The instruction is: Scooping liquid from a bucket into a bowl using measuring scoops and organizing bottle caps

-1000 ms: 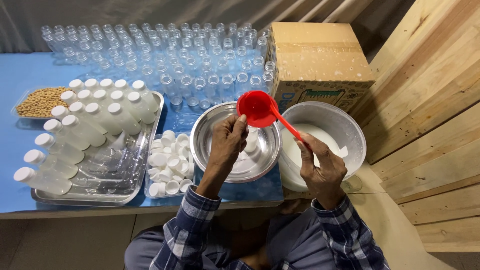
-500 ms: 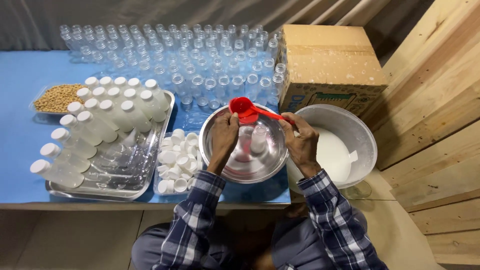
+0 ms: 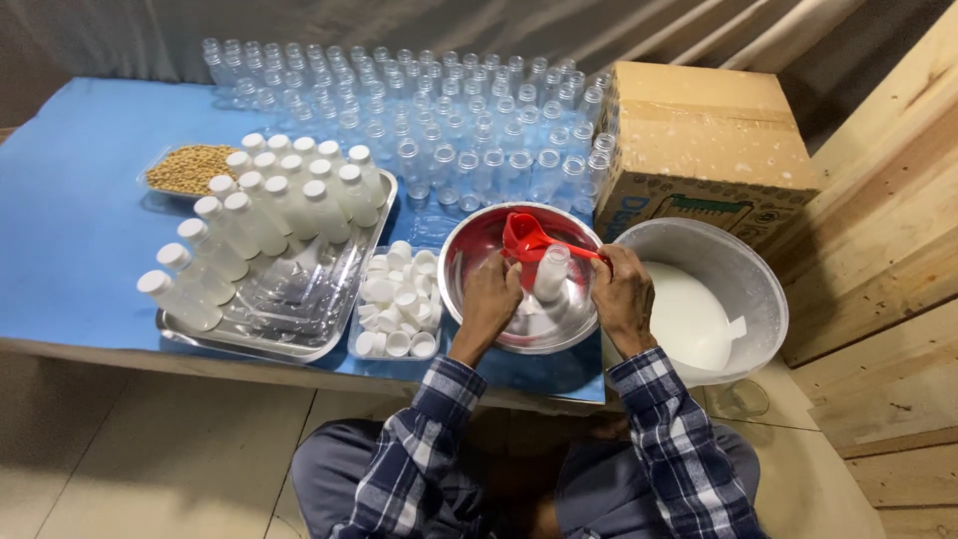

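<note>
Red ladle now tipping over small bottle; we're gripping bottle in left hand, ladle handle in right hand. Bottle light, slippery; holding low.

Brown cardboard box, table's right end

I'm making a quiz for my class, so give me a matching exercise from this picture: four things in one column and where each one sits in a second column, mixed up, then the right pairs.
Things
1. red ladle
2. white caps
3. beans
4. cardboard box

Places
A. clear tub just left of the steel bowl
B. behind the white basin, at the right
C. small dish at the far left of the blue table
D. over the steel bowl, handle in the right hand

Pairs: 1-D, 2-A, 3-C, 4-B
</note>
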